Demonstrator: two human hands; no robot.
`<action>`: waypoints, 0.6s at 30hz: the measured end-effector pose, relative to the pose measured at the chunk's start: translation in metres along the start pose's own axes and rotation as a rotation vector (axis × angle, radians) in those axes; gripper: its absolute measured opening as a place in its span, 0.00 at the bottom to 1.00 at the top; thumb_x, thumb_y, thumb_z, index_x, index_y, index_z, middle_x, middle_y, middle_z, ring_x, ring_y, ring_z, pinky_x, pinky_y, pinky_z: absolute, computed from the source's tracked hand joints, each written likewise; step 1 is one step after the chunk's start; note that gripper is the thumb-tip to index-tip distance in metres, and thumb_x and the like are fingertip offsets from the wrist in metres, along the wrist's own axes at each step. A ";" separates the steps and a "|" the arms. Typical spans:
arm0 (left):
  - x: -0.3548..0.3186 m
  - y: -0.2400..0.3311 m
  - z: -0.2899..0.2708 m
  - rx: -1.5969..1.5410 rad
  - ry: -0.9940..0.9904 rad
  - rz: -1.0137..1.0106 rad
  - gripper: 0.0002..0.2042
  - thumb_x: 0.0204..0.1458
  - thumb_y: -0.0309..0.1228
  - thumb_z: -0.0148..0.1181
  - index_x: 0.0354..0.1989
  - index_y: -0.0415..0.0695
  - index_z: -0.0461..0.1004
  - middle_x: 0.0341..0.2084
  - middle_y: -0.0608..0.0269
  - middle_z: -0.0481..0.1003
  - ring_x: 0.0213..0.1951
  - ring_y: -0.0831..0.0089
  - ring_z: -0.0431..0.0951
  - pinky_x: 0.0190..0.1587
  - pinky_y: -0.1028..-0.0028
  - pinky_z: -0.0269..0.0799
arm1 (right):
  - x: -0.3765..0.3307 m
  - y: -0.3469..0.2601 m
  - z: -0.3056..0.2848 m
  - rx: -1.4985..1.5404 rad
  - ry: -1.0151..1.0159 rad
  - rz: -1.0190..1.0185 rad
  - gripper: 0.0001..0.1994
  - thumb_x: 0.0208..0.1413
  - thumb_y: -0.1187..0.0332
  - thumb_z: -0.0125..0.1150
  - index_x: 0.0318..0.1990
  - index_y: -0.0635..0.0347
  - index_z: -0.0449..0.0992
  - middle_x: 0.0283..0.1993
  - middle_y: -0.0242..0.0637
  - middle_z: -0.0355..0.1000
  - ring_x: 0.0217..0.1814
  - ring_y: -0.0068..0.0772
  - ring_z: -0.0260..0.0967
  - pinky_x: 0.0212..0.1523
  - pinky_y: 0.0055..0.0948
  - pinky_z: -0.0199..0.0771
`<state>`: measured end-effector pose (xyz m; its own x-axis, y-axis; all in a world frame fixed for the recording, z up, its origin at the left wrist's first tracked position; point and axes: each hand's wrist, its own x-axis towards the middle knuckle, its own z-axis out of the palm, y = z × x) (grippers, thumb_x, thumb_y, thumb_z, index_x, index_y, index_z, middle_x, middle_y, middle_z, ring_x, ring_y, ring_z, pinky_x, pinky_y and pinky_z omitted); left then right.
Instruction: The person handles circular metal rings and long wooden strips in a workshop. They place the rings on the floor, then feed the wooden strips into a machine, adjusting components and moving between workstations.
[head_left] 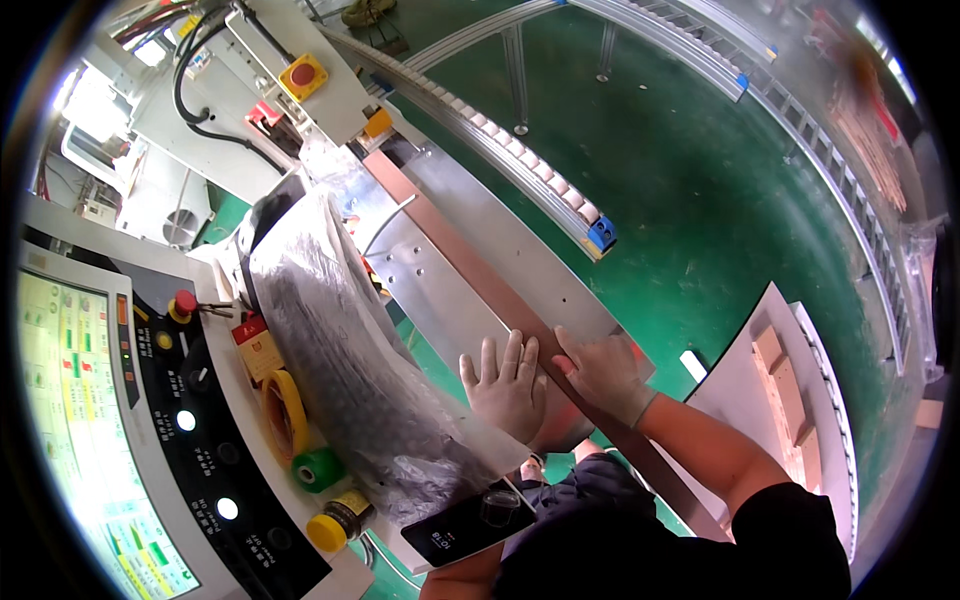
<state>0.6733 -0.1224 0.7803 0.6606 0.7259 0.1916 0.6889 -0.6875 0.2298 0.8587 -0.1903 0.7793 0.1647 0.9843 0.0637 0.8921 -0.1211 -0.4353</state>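
My left hand [508, 385] lies flat, fingers spread, on the lower end of a metal plate, beside a long brown strip [470, 262] that runs along the machine's metal guide [500, 240]. My right hand [598, 372] presses on the same strip just to the right, fingers bent over its edge. Both hands wear thin translucent gloves. A large roll wrapped in clear plastic film [340, 350] lies left of my left hand, touching its side.
A control panel [190, 420] with buttons and a lit screen [70, 400] stands at left. A phone [468, 520], tape rolls [285, 415] and a green roll [318, 468] lie near it. A roller conveyor [520, 160] crosses the green floor [700, 200]. Stacked brown pieces [785, 400] sit on a white board at right.
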 end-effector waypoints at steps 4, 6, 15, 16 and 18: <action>0.004 0.002 0.000 -0.018 0.008 -0.024 0.25 0.60 0.41 0.60 0.66 0.53 0.77 0.68 0.64 0.73 0.70 0.50 0.67 0.72 0.34 0.52 | 0.017 0.002 0.010 0.034 0.041 -0.006 0.21 0.67 0.57 0.62 0.61 0.56 0.76 0.27 0.44 0.80 0.28 0.56 0.79 0.31 0.54 0.76; 0.006 0.003 0.001 -0.029 0.001 -0.019 0.25 0.58 0.40 0.61 0.66 0.53 0.77 0.68 0.64 0.73 0.70 0.50 0.66 0.72 0.35 0.53 | 0.023 0.002 0.007 0.053 0.037 0.012 0.19 0.66 0.58 0.62 0.60 0.56 0.76 0.28 0.45 0.80 0.31 0.56 0.80 0.34 0.54 0.77; -0.002 -0.005 0.024 0.047 0.011 -0.030 0.25 0.61 0.41 0.56 0.67 0.54 0.77 0.71 0.65 0.72 0.73 0.45 0.65 0.74 0.33 0.47 | -0.128 0.033 -0.046 0.201 -0.335 0.289 0.22 0.66 0.58 0.63 0.65 0.54 0.77 0.43 0.45 0.82 0.47 0.56 0.80 0.48 0.53 0.78; -0.001 -0.002 0.025 0.044 0.003 -0.022 0.25 0.61 0.41 0.56 0.67 0.54 0.78 0.70 0.65 0.72 0.72 0.45 0.65 0.74 0.33 0.47 | -0.156 0.033 -0.047 0.285 -0.299 0.327 0.24 0.67 0.59 0.62 0.68 0.53 0.74 0.45 0.46 0.82 0.48 0.57 0.80 0.49 0.52 0.78; 0.002 -0.002 0.022 0.055 -0.008 -0.005 0.24 0.61 0.41 0.56 0.66 0.53 0.78 0.70 0.64 0.73 0.72 0.44 0.66 0.74 0.33 0.48 | -0.195 0.019 -0.044 0.463 -0.214 0.393 0.27 0.69 0.61 0.62 0.73 0.52 0.70 0.48 0.49 0.81 0.51 0.58 0.79 0.52 0.50 0.79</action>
<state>0.6799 -0.1206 0.7589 0.6593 0.7294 0.1826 0.7074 -0.6840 0.1783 0.8625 -0.3905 0.7982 0.3116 0.8876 -0.3392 0.5005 -0.4567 -0.7354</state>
